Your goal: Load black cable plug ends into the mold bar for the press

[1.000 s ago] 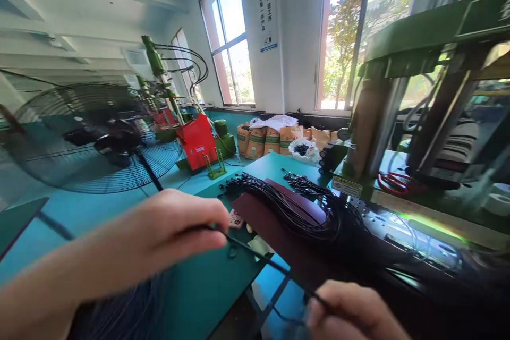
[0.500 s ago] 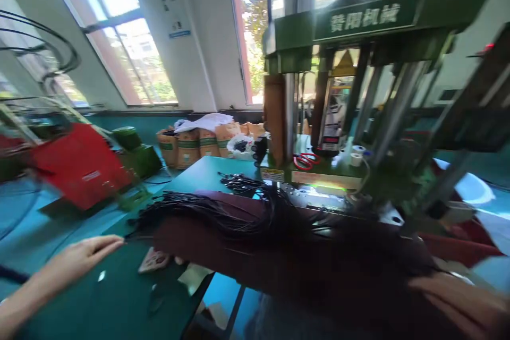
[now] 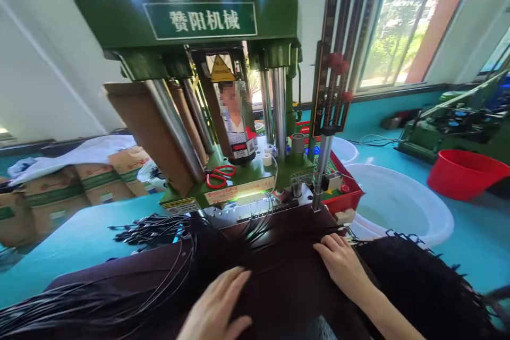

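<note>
The black cables (image 3: pixel 131 281) lie draped in a loose sheaf across the dark maroon cloth (image 3: pixel 287 276) at the desk's near edge. They look light, limp and tangle-prone, best gathered as a bundle. The left hand (image 3: pixel 217 305) and right hand (image 3: pixel 342 263) rest open and flat, empty, before the green press (image 3: pixel 199 37).

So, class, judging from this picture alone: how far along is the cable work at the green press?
Done: a heap of black cables lies right of the dark cloth. In hand: both hands lie flat on the cloth, the left hand beside loose cables, the right hand near cable ends running under the green press; neither has a grip. Left: the long bundle of cables on the left.
</note>
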Demonstrator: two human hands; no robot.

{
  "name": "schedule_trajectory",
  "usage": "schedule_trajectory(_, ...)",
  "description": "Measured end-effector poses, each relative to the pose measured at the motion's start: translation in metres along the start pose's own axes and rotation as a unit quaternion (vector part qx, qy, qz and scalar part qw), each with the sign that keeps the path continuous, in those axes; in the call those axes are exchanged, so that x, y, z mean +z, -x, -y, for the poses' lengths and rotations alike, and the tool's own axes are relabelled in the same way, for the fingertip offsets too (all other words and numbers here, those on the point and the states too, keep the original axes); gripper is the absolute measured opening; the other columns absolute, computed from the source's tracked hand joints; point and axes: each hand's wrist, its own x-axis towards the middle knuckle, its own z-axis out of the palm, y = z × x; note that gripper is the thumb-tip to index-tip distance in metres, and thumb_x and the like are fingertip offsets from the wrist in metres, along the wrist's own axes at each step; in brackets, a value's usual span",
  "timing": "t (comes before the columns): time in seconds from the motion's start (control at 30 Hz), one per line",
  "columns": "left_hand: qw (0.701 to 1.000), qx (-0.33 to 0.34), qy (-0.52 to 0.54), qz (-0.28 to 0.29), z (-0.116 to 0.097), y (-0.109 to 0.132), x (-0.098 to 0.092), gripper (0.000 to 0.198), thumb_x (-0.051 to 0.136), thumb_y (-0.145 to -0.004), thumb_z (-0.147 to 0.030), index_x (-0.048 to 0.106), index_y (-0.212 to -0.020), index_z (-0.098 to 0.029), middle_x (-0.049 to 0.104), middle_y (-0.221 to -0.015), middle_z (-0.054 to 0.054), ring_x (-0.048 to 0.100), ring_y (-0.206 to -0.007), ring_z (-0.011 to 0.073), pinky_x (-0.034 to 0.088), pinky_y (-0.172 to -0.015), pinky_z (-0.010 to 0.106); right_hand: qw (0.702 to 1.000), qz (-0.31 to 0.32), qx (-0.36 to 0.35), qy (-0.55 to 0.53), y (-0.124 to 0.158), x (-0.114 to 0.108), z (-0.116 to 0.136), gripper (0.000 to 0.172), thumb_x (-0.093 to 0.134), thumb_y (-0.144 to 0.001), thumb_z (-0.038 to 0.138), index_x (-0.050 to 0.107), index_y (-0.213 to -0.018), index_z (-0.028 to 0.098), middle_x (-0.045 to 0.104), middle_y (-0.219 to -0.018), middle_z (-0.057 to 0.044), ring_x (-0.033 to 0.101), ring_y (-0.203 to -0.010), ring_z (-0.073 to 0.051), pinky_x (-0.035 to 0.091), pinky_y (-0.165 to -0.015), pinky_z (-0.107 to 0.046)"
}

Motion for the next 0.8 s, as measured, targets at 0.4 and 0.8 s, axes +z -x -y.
schedule_trajectory(0.4, 0.995, 0.055, -0.064, 0.045, -0.074, -0.159, 0.030, 0.054, 0.051, -0.077, -0.042, 0.046, -0.118, -0.009, 0.054, -0.114, 0.017, 0.049, -0.107, 0.0304, 0.042, -0.089, 0.044, 0.982, -0.058, -0.021, -0.179, 0.027, -0.011, 0.033, 0.028, 0.044, -0.076, 0.002, 0.057, -0.096, 0.017, 0.056, -0.093, -0.010, 0.049, -0.098, -0.023, 0.047, -0.081, -0.038)
schedule_trajectory(0.8, 0.979, 0.036, 0.145, 0.141, -0.080, -0.164, 0.002, 0.023, 0.027, -0.085, -0.025, 0.044, -0.097, -0.016, 0.059, -0.077, 0.005, 0.056, -0.071, 0.0158, 0.043, -0.065, 0.028, 0.558, -0.001, 0.302, -0.772, -0.010, 0.000, 0.051, 0.027, 0.061, -0.075, 0.032, 0.061, -0.099, 0.019, 0.062, -0.086, -0.005, 0.057, -0.085, -0.020, 0.043, -0.080, -0.036)
